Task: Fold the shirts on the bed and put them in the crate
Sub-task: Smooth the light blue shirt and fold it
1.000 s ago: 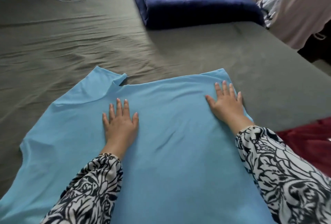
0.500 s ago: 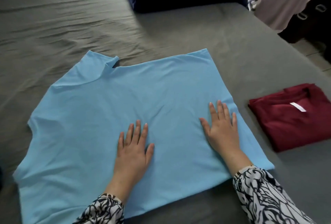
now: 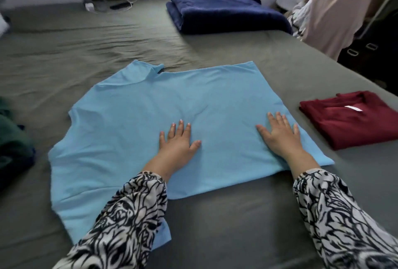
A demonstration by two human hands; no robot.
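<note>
A wide bed covered by a wrinkled grey-green fitted sheet (image 3: 90, 53) fills the view, running back to a pale wall. The light blue, smooth-knit shirt (image 3: 172, 107) lies spread flat on the sheet and serves as the landmark here. Beyond its far edge, toward the wall, sits a folded navy-blue plush blanket (image 3: 226, 12). To the shirt's right, apart from it, rests a folded dark red shirt (image 3: 353, 120) with a white neck label. Off the shirt's left edge lies a rumpled dark green garment (image 3: 13, 137). Past the blanket, at the bed's right side, pale pink fabric (image 3: 336, 8) hangs. White cables (image 3: 116, 2) trail near the wall, beyond the shirt's left shoulder.

The left hand (image 3: 176, 144) lies flat, fingers straight and spread, pressing the shirt near its middle; the right hand (image 3: 280, 135) lies flat the same way near the shirt's right edge. Both wear black-and-white patterned sleeves.

Against half a second ago, both hands sit much as before on the cloth, while the view has lifted, now showing the wall and the green garment.
</note>
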